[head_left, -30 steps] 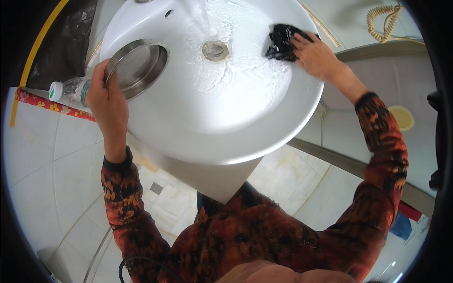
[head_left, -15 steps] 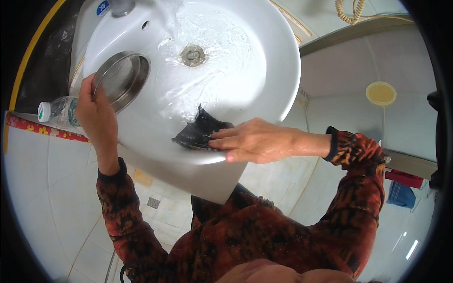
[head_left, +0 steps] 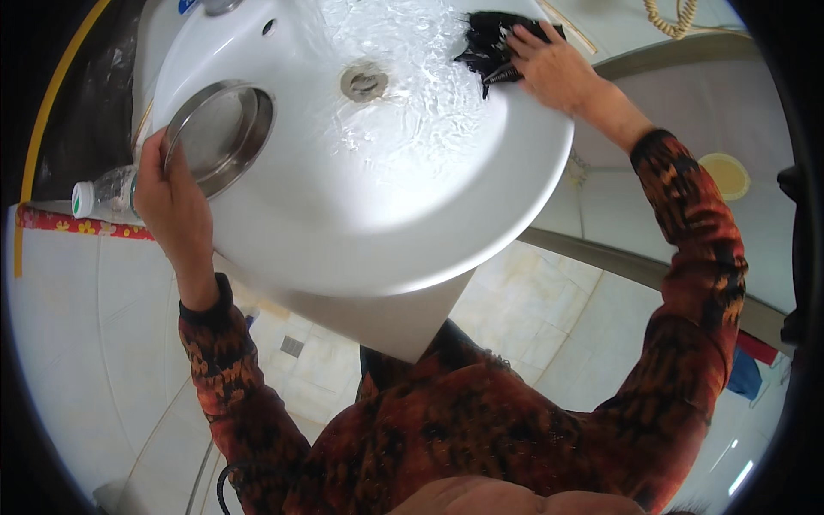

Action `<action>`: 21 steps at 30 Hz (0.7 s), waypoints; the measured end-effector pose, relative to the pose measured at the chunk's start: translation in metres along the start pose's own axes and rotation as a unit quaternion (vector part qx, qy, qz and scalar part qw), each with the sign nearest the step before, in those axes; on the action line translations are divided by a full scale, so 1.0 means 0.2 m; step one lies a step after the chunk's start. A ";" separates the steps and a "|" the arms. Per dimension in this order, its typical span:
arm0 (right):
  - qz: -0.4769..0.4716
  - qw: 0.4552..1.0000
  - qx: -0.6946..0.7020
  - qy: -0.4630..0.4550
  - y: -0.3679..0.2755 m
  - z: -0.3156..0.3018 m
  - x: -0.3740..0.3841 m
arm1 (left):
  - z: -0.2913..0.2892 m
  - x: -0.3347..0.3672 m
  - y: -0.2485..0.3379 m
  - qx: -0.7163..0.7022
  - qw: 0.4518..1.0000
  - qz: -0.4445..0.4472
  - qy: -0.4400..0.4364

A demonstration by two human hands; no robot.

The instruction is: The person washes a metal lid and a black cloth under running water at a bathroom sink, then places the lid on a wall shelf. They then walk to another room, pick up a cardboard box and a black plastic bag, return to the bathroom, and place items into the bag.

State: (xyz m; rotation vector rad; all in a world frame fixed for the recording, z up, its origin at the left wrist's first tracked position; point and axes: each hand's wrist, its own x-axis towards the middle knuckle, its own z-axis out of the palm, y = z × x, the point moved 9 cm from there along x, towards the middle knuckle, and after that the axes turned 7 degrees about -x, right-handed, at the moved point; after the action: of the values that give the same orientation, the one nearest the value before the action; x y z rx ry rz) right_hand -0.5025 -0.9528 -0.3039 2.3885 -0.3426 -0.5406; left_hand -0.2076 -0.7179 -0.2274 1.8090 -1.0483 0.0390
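My left hand (head_left: 176, 202) grips the rim of a shallow round steel pan (head_left: 238, 133), tilted over the left side of the white washbasin (head_left: 360, 249). Its thumb is on the near side of the rim. At the basin's far right rim, my right hand (head_left: 554, 69) presses a wet, crumpled black cloth (head_left: 491, 43) against the inner wall, fingers bent over it. Water ripples in the bowl around the metal drain (head_left: 364, 81).
A clear plastic bottle (head_left: 112, 196) with a white cap lies left of my left hand. The tap base (head_left: 221, 5) is at the far left edge of the basin. Beyond the basin's right side are a coiled cord (head_left: 669, 19) and a yellow round drain cover (head_left: 725, 176).
My right hand has carried the black cloth from the basin's near rim to its far right rim. The left hand keeps the pan in nearly the same place.
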 end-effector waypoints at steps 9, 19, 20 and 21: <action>-0.246 0.736 0.620 -0.116 -0.76 -0.54 -0.17 | -0.10 -0.01 -0.05 -0.140 0.979 -0.064 0.135; -0.231 0.900 0.255 0.267 -0.82 -0.73 0.47 | -0.13 -0.02 -0.06 -0.159 0.974 -0.057 0.148; -0.210 0.916 0.225 0.259 -0.75 -0.68 0.53 | -0.13 -0.02 -0.06 -0.150 0.976 -0.057 0.144; -0.189 0.934 0.190 0.236 -0.67 -0.62 0.60 | -0.13 -0.02 -0.06 -0.149 0.977 -0.059 0.139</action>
State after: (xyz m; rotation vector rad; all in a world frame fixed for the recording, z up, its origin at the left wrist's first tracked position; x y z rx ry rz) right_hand -0.3252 -0.8299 -0.3410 2.8788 0.2577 -0.0438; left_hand -0.1917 -0.6937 -0.2262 1.5373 -0.7065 0.0573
